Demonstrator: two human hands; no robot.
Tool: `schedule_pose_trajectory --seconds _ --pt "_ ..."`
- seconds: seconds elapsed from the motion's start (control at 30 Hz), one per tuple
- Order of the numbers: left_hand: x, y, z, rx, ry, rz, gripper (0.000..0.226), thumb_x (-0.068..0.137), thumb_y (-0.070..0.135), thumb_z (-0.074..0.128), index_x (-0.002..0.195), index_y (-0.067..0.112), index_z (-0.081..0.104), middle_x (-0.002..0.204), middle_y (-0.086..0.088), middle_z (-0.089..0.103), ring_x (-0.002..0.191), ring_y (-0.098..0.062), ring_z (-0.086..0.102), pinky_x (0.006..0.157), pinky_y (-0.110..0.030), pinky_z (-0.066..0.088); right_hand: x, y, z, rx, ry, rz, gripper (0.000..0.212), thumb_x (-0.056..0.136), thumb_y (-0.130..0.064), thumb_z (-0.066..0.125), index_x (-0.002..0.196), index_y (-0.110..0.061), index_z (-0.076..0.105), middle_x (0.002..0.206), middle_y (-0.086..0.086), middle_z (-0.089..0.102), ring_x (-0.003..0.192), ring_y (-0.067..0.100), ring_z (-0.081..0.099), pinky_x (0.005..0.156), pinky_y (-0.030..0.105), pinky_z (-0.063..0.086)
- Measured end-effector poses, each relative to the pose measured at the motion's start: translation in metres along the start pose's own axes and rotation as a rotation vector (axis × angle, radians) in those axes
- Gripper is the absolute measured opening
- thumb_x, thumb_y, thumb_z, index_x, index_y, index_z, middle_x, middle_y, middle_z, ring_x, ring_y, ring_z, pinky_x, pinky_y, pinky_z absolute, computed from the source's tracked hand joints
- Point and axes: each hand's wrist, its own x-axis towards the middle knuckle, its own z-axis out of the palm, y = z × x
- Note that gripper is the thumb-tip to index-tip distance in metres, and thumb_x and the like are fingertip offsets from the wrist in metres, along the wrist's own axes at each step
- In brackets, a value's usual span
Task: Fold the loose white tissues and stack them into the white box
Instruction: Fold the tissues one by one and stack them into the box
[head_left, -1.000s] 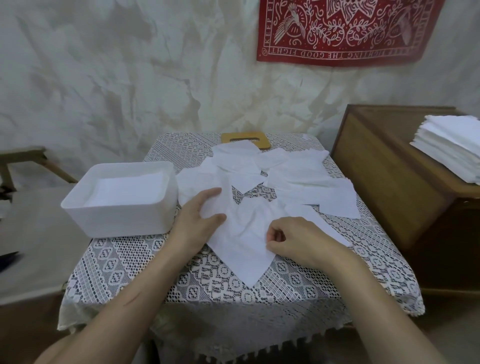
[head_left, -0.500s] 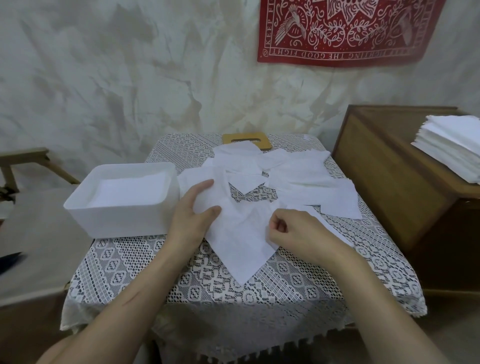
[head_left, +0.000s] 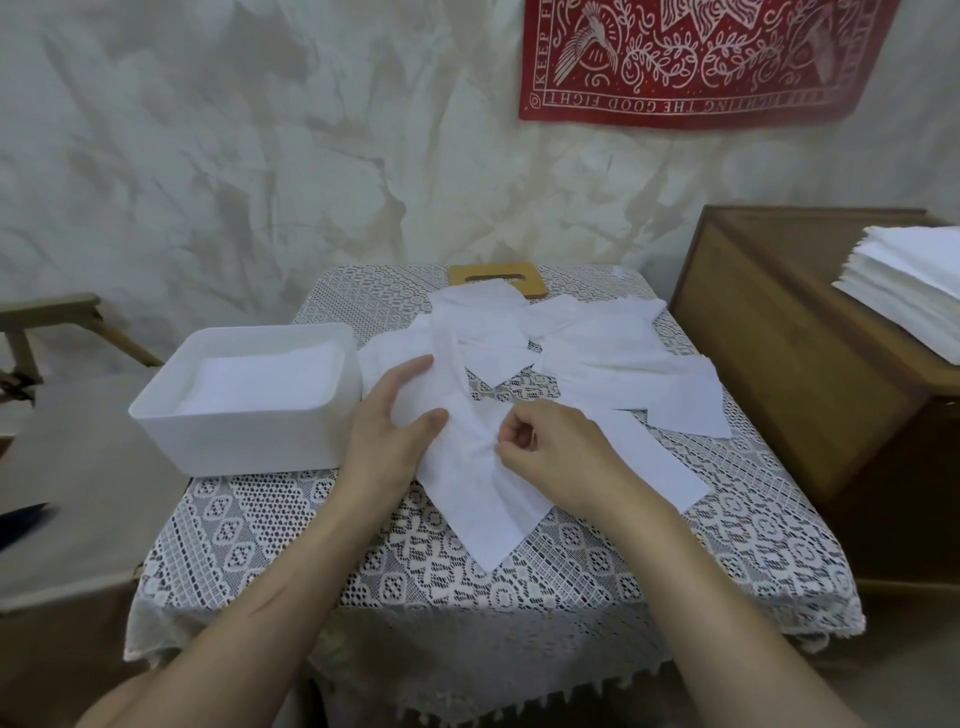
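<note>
— Hands?
— Left hand (head_left: 387, 421) flat on the near white paper tissue (head_left: 483, 514), fingers straight, thumb spread wide. Right hand (head_left: 566, 457) curled, pinching a wrinkle in the same sheet; fingertips tucked under, hard to make out.
— And the white rectangular plastic box (head_left: 249, 447)?
— Left of the hands, on the lace tablecloth (head_left: 519, 582), just beside the left hand. Holds a flat layer of folded tissues (head_left: 260, 382); depth of stack hidden by the wall.
— Anything else?
— Loose white tissues (head_left: 597, 343) overlapping further back, partly covering a tan wooden lid (head_left: 460, 275). Far right, stacked white sheets (head_left: 909, 291) on a brown wooden cabinet (head_left: 753, 338), cut off by the frame edge.
</note>
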Motion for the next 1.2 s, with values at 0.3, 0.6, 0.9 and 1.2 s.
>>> schedule_pose_trajectory --seconds 0.3,0.6,0.9,1.2 --pt "-0.003 0.011 0.000 -0.100 0.043 -0.009 0.038 0.102 0.007 0.059 0.124 0.037 0.066 0.130 0.013 0.065 0.122 -0.015 0.063 0.106 -0.042 0.053 -0.007 0.005 -0.025 0.619 0.167 -0.013 0.012 0.095 -0.011 0.063 0.084 -0.016 0.060 0.066 0.000 0.053 0.065 0.016 0.043 0.062 0.032 0.034" --pt "-0.001 0.014 0.003 -0.160 0.045 -0.073 0.076 0.102 0.012 0.062 0.156 0.050 0.025 0.149 0.007 0.054 0.126 -0.011 0.060 0.098 -0.028 0.053 0.002 0.058 -0.028 0.331 0.030 0.401 0.009 0.091 -0.018 0.066 0.095 -0.025 0.071 0.091 -0.003 0.071 0.087 0.019 0.068 0.083 0.039 0.056" --pt "0.005 0.005 0.006 -0.259 0.038 -0.161 0.056 0.101 0.008 0.062 0.146 0.039 0.049 0.117 0.014 0.074 0.106 -0.008 0.072 0.079 -0.022 0.058 0.002 0.041 -0.025 0.527 -0.037 0.376 0.013 0.092 -0.022 0.073 0.088 -0.010 0.074 0.083 0.006 0.076 0.074 0.020 0.070 0.064 0.031 0.050" --pt "0.007 0.002 0.005 -0.413 -0.072 -0.319 0.094 0.072 0.045 0.089 0.153 0.031 0.045 0.151 -0.004 0.057 0.136 -0.024 0.056 0.111 -0.052 0.048 -0.010 0.008 -0.056 1.042 0.167 0.075 0.009 0.100 -0.009 0.059 0.099 -0.015 0.066 0.077 0.000 0.072 0.059 0.009 0.063 0.053 0.020 0.049"
